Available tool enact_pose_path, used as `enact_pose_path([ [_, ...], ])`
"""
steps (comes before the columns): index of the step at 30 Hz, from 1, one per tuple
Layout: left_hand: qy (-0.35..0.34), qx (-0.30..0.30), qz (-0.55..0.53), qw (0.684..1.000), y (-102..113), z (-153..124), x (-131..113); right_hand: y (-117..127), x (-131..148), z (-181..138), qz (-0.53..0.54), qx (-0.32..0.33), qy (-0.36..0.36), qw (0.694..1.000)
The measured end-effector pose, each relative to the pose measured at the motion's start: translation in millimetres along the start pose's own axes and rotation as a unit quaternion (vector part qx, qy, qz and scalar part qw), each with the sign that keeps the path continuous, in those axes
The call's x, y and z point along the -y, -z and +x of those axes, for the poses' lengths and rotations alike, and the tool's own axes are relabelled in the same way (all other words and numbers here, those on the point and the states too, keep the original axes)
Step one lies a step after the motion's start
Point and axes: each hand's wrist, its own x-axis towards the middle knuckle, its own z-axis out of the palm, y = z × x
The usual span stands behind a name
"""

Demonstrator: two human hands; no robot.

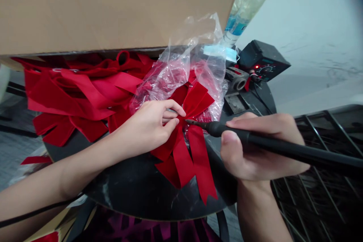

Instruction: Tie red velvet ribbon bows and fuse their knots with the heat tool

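The left hand [146, 128] is curled, its fingers pinching the middle of a red velvet bow [184, 151], which lies on a round black table [159, 196]. The right hand [255, 147] grips a black soldering iron [286, 149] like a pen, the tip right at the bow's knot. More red bows [70, 98] lie heaped beside a clear plastic bag [204, 72], partly under a cardboard box [99, 7]
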Motion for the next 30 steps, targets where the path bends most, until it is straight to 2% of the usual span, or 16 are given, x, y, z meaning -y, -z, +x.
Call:
enact_pose_path([
  [10, -0.004, 0.001, -0.001, 1.000, -0.6, -0.5, 2.2, -0.5, -2.6, -5.8, -0.049, 0.011, 0.011, 0.999],
  [17, -0.007, -0.001, -0.009, 1.000, -1.5, 0.0, 5.1, -0.5, -8.3, -10.1, -0.078, 0.044, 0.013, 0.996],
  [30, -0.015, -0.005, -0.009, 1.000, -1.4, 0.7, 7.8, -8.4, -16.5, -15.6, -0.087, 0.021, 0.036, 0.995],
])
